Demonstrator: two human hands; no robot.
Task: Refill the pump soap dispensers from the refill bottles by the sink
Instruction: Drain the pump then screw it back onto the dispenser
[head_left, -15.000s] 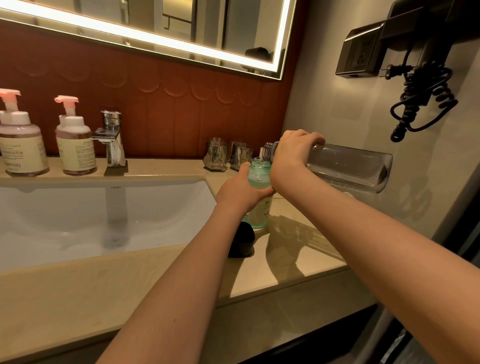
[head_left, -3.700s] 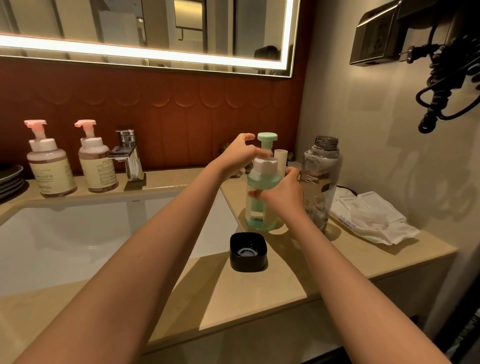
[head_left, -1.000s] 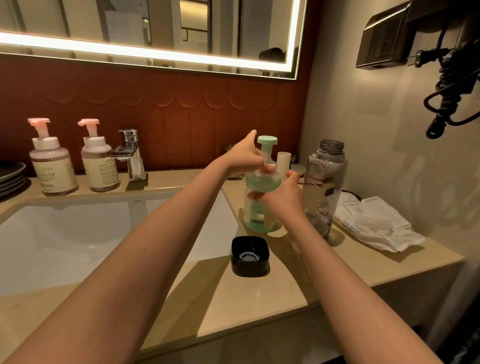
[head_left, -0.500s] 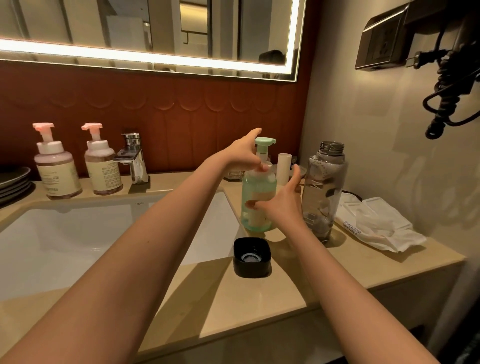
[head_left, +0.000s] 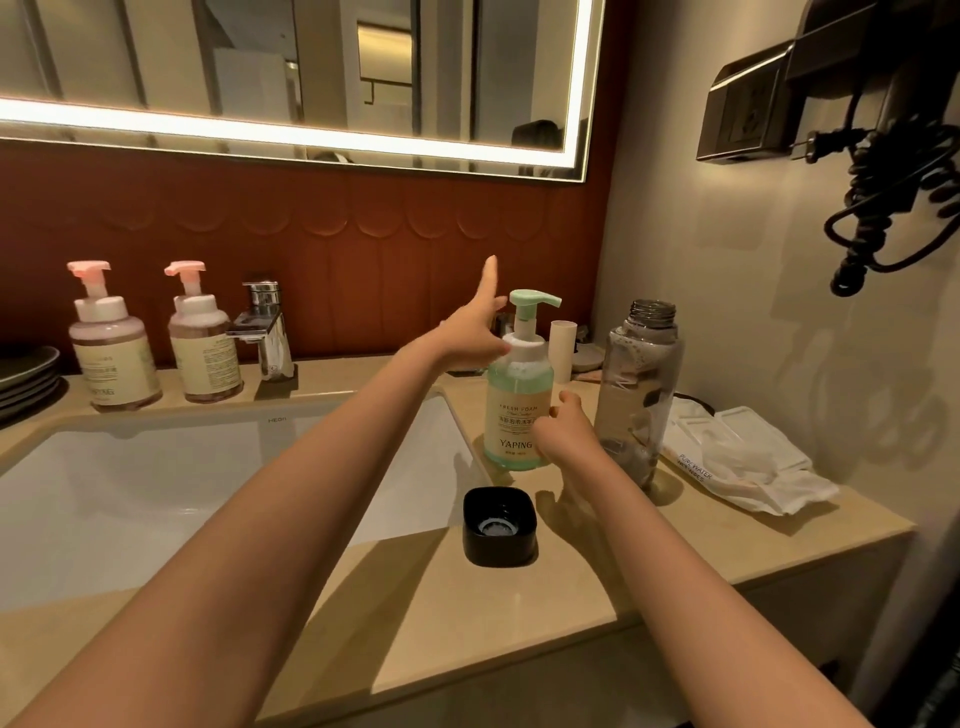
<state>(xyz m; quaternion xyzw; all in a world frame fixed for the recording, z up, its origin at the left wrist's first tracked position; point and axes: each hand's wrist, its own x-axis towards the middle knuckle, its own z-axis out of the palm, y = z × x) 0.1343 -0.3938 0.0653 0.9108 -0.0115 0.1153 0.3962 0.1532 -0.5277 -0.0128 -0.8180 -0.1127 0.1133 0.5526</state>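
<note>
A green pump dispenser (head_left: 517, 400) stands upright on the counter right of the sink, its pump head fitted and its label facing me. My left hand (head_left: 470, 338) holds its white collar from the left, index finger pointing up. My right hand (head_left: 563, 434) curls round the lower right of its body. Right beside it stands the clear refill bottle (head_left: 639, 384), uncapped. The bottle's black cap (head_left: 500, 526) lies upside down on the counter in front. Two pink pump dispensers (head_left: 111, 353) (head_left: 205, 343) stand at the back left.
A chrome tap (head_left: 265, 332) stands behind the white sink basin (head_left: 130, 499). Dark plates (head_left: 26, 374) are stacked at far left. A wipes packet (head_left: 737, 457) lies at right by the wall. A small white tube (head_left: 563, 351) stands behind the dispenser. A coiled cord (head_left: 893, 182) hangs on the wall.
The green dispenser has turned so its label faces me. My right hand slid lower on its body, and my left index finger lifted higher off the pump.
</note>
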